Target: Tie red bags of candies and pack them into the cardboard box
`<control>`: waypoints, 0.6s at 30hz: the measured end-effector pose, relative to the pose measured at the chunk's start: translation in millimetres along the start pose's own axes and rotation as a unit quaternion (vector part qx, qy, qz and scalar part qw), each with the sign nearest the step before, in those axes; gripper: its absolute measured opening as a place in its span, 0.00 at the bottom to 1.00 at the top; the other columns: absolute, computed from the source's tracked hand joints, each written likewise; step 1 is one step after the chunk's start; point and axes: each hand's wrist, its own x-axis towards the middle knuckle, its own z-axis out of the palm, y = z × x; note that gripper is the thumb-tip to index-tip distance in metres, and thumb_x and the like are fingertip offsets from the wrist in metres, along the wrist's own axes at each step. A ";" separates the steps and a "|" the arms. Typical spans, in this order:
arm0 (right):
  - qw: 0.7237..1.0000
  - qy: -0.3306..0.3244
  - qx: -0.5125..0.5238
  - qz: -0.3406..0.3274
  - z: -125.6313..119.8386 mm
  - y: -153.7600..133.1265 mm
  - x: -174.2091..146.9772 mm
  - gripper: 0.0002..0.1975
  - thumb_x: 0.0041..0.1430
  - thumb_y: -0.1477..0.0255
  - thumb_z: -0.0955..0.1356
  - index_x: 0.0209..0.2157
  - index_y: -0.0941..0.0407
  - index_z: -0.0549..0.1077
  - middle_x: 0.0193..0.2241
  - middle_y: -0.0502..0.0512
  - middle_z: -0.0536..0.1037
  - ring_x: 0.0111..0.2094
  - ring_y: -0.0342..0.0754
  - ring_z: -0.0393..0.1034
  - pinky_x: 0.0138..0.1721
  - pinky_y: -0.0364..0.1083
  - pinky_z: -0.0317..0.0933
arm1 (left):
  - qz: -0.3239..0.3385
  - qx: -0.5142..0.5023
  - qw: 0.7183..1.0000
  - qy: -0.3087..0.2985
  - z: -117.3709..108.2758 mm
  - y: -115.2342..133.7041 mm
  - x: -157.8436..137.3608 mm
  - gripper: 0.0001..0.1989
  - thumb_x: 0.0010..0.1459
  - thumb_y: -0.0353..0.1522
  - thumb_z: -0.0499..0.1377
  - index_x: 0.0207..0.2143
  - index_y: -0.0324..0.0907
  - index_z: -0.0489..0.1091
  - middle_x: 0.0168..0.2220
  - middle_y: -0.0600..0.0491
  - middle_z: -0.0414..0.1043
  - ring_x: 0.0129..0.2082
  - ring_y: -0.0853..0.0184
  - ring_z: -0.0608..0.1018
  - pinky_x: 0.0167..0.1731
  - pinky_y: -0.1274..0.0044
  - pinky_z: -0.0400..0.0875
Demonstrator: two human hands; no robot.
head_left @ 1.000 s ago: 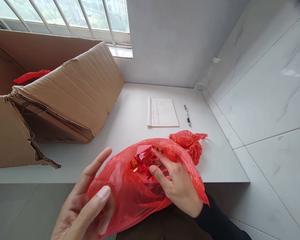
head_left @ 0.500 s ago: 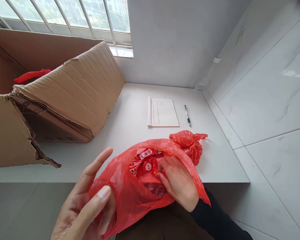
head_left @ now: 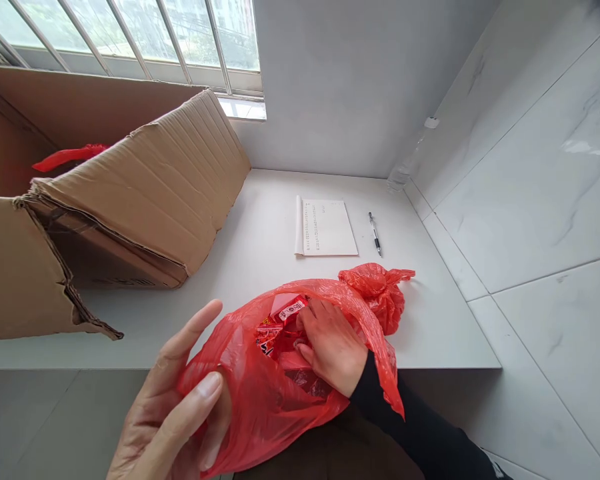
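A thin red plastic bag (head_left: 260, 407) gapes at the front edge of the white table. My left hand (head_left: 173, 407) holds its left side, thumb and lower fingers closed on the film, index finger sticking up. Inside the bag lie small red snack packets, one with a white label (head_left: 291, 309) and one with orange-and-black print (head_left: 267, 337). My right hand (head_left: 333, 343) is down in the opening among them with curled fingers. Its fingertips are partly hidden, so what they grip cannot be made out.
A knotted red bag (head_left: 380, 297) lies just behind on the table (head_left: 450, 333). Further back are a notepad (head_left: 330, 227), a pen (head_left: 375, 233) and a clear bottle (head_left: 405, 167). At left stands an open cardboard box (head_left: 150, 193) with red plastic (head_left: 70, 157) inside.
My right hand has moved left and deeper into the bag, covering the packet with the round label. The bag's right edge has slid over my sleeve. My left hand stays about the same.
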 end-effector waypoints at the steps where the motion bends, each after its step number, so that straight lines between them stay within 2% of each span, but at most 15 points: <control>1: 1.000 0.004 0.025 -0.002 -0.9 1.9 -1.2 0.10 0.56 0.80 0.68 0.41 0.59 0.71 0.45 0.62 0.73 0.45 0.57 0.67 0.46 0.54 0.63 | 0.004 -0.002 1.000 -0.002 -0.8 -1.8 0.4 0.38 0.45 0.46 0.71 0.60 0.65 0.66 0.11 0.62 0.58 0.12 0.74 0.58 0.15 0.84 0.58; 4: 0.985 0.022 0.172 0.007 -5.5 5.4 -5.5 0.14 0.55 0.83 0.67 0.43 0.57 0.70 0.42 0.57 0.75 0.44 0.53 0.69 0.46 0.52 0.64 | 0.023 -0.001 0.999 -0.030 -3.1 -7.6 4.0 0.36 0.47 0.46 0.69 0.60 0.63 0.66 0.11 0.62 0.58 0.12 0.74 0.57 0.14 0.83 0.56; 6: 0.950 0.033 0.307 0.037 -9.4 4.9 -7.5 0.15 0.59 0.78 0.67 0.48 0.56 0.70 0.43 0.56 0.77 0.46 0.52 0.71 0.50 0.53 0.64 | 0.040 0.000 0.998 -0.051 -4.6 -10.3 7.7 0.35 0.49 0.47 0.69 0.60 0.61 0.67 0.10 0.62 0.57 0.11 0.74 0.56 0.13 0.83 0.54; 9: 0.851 0.028 0.517 0.086 -13.5 3.2 -9.0 0.14 0.62 0.66 0.69 0.48 0.56 0.73 0.43 0.56 0.79 0.46 0.52 0.74 0.51 0.54 0.66 | 0.033 0.003 0.998 -0.052 -6.1 -10.5 11.2 0.34 0.50 0.46 0.68 0.60 0.59 0.67 0.10 0.61 0.58 0.11 0.75 0.57 0.14 0.83 0.54; 11: 0.781 0.016 0.618 0.089 -13.7 3.5 -9.4 0.15 0.60 0.63 0.71 0.45 0.55 0.75 0.42 0.56 0.80 0.45 0.52 0.75 0.49 0.53 0.69 | 0.025 0.005 0.998 -0.051 -6.9 -9.2 11.1 0.33 0.50 0.45 0.67 0.60 0.59 0.68 0.10 0.61 0.58 0.11 0.74 0.58 0.15 0.83 0.55; 13: 0.734 0.004 0.675 0.076 -12.1 5.0 -10.1 0.15 0.59 0.63 0.72 0.46 0.54 0.75 0.40 0.54 0.80 0.43 0.52 0.76 0.47 0.52 0.72 | 0.029 0.006 0.998 -0.051 -7.7 -8.3 9.9 0.33 0.50 0.45 0.67 0.60 0.59 0.68 0.10 0.61 0.58 0.11 0.74 0.58 0.14 0.84 0.55; 15: 0.706 0.001 0.704 0.072 -9.7 6.7 -11.3 0.16 0.59 0.63 0.73 0.47 0.52 0.75 0.37 0.52 0.80 0.41 0.50 0.77 0.44 0.52 0.75 | 0.032 0.004 0.998 -0.053 -8.5 -8.1 8.9 0.32 0.50 0.45 0.67 0.59 0.59 0.68 0.10 0.61 0.57 0.11 0.75 0.58 0.14 0.84 0.55; 18: 0.705 0.018 0.705 0.077 -7.1 7.7 -14.3 0.16 0.59 0.62 0.73 0.47 0.52 0.75 0.35 0.50 0.79 0.40 0.50 0.77 0.44 0.53 0.76 | 0.032 0.002 0.998 -0.057 -8.4 -8.7 9.3 0.32 0.50 0.45 0.68 0.59 0.58 0.69 0.10 0.61 0.58 0.11 0.75 0.58 0.14 0.85 0.55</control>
